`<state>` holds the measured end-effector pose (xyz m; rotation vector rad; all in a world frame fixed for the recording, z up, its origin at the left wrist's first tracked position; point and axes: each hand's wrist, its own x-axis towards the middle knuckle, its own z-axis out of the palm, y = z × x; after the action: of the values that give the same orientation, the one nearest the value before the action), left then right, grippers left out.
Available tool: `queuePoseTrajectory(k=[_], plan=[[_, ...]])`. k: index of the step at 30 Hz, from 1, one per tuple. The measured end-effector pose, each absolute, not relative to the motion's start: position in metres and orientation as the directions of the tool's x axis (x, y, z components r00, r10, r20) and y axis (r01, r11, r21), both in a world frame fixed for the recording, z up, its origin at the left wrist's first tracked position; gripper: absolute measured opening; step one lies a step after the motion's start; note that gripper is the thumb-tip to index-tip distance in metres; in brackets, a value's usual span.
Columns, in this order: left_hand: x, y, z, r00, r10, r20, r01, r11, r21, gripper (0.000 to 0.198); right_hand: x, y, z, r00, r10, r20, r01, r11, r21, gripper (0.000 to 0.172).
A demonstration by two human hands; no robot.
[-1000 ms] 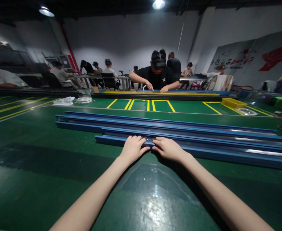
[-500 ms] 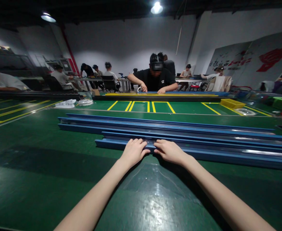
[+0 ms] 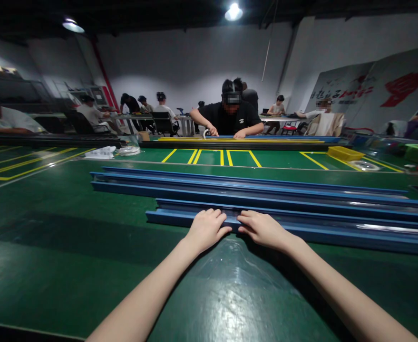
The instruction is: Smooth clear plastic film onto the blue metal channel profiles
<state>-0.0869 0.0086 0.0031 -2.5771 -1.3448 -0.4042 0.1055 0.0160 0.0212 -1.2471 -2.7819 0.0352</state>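
Several long blue rails lie side by side across the green table [image 3: 52, 237]. The nearest blue rail [image 3: 323, 232] runs from about the middle off to the right. My left hand [image 3: 206, 229] and my right hand [image 3: 262, 229] rest side by side on its near edge, thumbs toward each other, fingers curled over the top of the rail. A thin clear film [image 3: 230, 266] lies on the table just in front of my hands.
Across the table a person in black [image 3: 230, 116] works on a yellow and black rail [image 3: 237, 141]. A yellow tray [image 3: 346, 152], red and green bins sit at the far right. White bags [image 3: 102, 152] lie at the far left. More people sit behind.
My hands stay on the nearest blue rail; the view has shifted slightly, so hands and rails sit a little lower and to the right in the frame.
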Motion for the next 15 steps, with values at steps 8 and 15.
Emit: queuePoseTrajectory(k=[8, 15], plan=[[-0.089, 0.007, 0.011, 0.549, 0.792, 0.267, 0.828, -0.56, -0.041, 0.026, 0.105, 0.016, 0.02, -0.667, 0.742, 0.07, 0.745, 0.667, 0.02, 0.025], [-0.103, 0.011, 0.021, 0.459, 0.871, 0.172, 0.884, -0.467, 0.005, 0.038, 0.104, 0.021, 0.031, -0.682, 0.731, -0.02, 0.73, 0.68, -0.07, 0.029]])
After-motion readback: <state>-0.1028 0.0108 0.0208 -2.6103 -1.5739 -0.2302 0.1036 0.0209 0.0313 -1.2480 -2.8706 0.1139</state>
